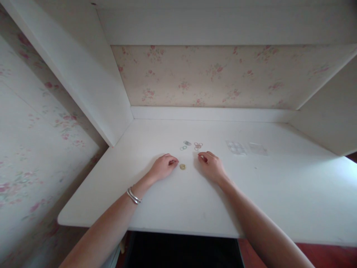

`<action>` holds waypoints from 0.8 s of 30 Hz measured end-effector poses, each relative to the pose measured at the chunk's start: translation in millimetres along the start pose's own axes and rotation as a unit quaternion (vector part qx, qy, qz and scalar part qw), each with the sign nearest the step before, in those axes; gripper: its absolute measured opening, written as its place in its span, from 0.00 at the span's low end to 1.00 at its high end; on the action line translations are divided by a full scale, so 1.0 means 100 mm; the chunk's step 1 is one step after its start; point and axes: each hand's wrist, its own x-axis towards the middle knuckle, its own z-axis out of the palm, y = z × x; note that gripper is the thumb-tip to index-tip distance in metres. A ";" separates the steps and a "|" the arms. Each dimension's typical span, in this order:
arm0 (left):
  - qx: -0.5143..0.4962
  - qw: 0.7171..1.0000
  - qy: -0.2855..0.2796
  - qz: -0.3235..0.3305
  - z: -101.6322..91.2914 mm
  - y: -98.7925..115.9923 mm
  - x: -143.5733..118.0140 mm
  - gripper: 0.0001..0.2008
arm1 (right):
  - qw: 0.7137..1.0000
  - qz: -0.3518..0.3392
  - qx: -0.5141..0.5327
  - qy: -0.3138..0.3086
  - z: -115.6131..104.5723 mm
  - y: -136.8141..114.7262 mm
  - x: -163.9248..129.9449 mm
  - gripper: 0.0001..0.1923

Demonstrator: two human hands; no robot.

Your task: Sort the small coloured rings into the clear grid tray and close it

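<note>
Resting on the white desk (167, 201), my left hand (164, 166) has its fingers curled in and the thumb close to the fingertips; nothing shows between them. A small cluster of gold-coloured rings (182, 166) lies just right of its fingertips. My right hand (212, 166) is also closed on the desk, fingers bent inward, with no object visible in it. Just beyond its fingertips is a group of thin pinkish, copper-toned rings (198, 145). Left of those lie overlapping dark silver rings (187, 143), and a pair of pale silvery-green rings (183, 148) sits slightly nearer me.
Two small clear plastic bags (236, 147) (258, 149) lie flat to the right. White side panels and an upper shelf (206, 26) frame the desk, with floral wallpaper (184, 74) behind. Silver bangles (134, 195) circle my left wrist. A dark seat (184, 251) shows below the front edge.
</note>
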 end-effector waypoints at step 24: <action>0.009 1.000 -0.003 -0.006 0.04 -0.02 0.01 0.12 | 0.995 0.016 -0.076 -0.059 -0.01 0.02 0.07 0.13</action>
